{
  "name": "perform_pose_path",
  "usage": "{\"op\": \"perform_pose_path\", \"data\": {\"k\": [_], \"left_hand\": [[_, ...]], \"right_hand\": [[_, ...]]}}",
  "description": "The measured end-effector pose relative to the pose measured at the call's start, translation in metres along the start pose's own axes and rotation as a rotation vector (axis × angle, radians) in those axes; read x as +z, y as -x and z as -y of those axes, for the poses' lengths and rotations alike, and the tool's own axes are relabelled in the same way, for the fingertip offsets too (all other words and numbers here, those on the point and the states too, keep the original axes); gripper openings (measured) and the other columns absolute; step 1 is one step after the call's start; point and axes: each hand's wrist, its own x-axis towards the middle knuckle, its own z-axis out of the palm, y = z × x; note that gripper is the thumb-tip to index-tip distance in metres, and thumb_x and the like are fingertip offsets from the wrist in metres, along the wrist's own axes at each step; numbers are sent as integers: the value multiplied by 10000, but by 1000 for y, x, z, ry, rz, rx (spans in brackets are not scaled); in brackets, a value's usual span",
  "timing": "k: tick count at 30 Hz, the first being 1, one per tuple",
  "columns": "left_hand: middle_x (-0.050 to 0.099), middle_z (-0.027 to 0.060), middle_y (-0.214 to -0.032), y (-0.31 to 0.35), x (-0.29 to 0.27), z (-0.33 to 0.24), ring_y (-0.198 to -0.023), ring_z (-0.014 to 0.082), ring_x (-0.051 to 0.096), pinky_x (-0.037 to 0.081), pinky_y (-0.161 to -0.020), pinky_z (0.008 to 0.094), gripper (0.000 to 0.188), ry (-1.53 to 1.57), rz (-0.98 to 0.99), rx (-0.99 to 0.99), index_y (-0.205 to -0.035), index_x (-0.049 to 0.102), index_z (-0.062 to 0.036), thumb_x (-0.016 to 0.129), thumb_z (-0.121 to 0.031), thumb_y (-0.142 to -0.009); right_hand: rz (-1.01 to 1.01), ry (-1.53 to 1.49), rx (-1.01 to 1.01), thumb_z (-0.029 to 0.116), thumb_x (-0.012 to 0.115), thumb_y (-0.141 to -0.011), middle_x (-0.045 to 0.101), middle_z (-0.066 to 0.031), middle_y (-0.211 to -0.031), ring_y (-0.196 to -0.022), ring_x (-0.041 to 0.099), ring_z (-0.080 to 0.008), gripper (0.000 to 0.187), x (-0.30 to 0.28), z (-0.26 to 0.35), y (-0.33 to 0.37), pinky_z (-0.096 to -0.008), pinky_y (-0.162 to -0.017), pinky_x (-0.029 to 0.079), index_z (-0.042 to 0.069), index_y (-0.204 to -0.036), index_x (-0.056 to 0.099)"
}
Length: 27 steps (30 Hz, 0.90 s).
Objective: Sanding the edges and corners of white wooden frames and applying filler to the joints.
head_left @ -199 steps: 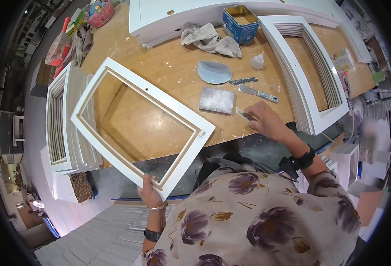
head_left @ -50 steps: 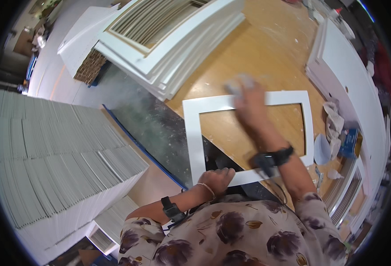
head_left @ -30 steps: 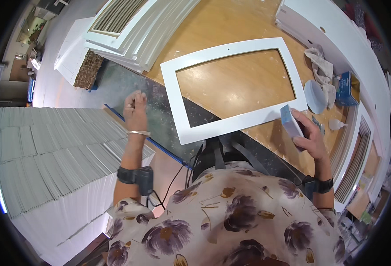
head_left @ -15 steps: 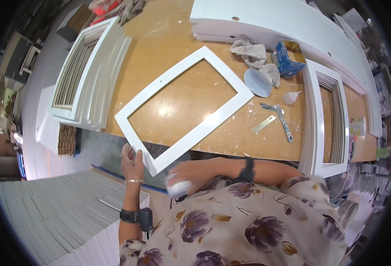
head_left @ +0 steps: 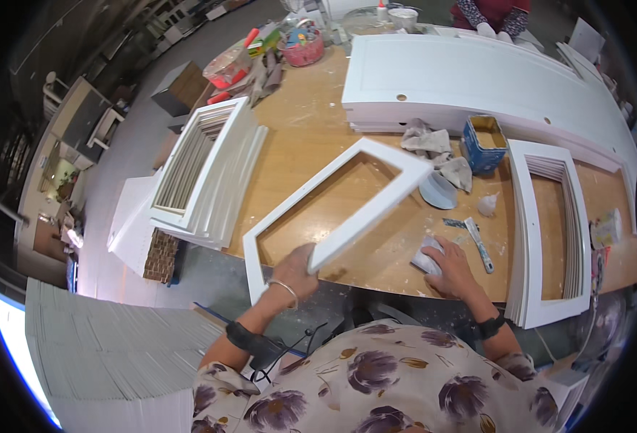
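Wooden bench (head_left: 300, 108): while spreading across the centre of the view, bearing stacks and tools, speckled with white.
Long white panels (head_left: 448, 68): piled flat at upper right.
Frame stacks (head_left: 560, 307): standing on the bench at left of centre and at far right.
White frame (head_left: 369, 214): in the centre, tilted more than half a second ago, near left corner hanging past the bench edge; unclear whether touching the wood.
Blue tin (head_left: 484, 148): right of centre, beside a crumpled rag (head_left: 441, 155).
Left hand (head_left: 295, 273): lower centre, now wrapped firmly round the frame's near side.
Right hand (head_left: 454, 268): right of centre, fingers curled over the block; just swung away from the frame's near corner. By judgement, rubbing face and frame now parted, frame controlled one-handed.
Grey-white block (head_left: 424, 257): under those fingertips, at or just above the bench.
Putty knife (head_left: 479, 245): just right of the block.
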Motion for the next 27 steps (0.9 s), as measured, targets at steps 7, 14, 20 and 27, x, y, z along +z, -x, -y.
{"op": "perform_pose_path", "data": {"k": [7,14,20,27], "left_hand": [[586,68,-761,2,-136,-26,-623,143,561,469,-546,265,382,1151,-669,315,-1161,501,34,586,-292,-981],[589,157,-1271,-104,-158,29,-1069,258,642,580,-857,366,418,1275,-792,171,-1357,434,-28,538,-221,-1002],[551,123,-1331,-212,-144,129,-1131,275,606,535,-961,432,551,1576,-1041,118,-1452,338,-86,583,-224,-978],[570,184,-1247,-295,-137,189,-1180,289,567,530,-941,345,519,1659,-610,-184,-1306,460,83,594,-289,-969]], "right_hand": [[-130,64,22,169,743,-642,445,-168,-1373,-1209,450,-390,615,8,1,1,-483,-1034,348,200,-1232,571],[-212,99,43,170,742,-635,462,-163,-1353,-1192,456,-391,592,13,8,0,-483,-1018,350,184,-1205,585],[-255,157,108,172,742,-626,471,-162,-1345,-1188,462,-388,585,21,18,-5,-485,-1015,348,185,-1191,592],[-265,192,173,168,746,-613,484,-160,-1332,-1196,462,-384,592,29,24,-23,-478,-1027,347,187,-1185,593]]}}
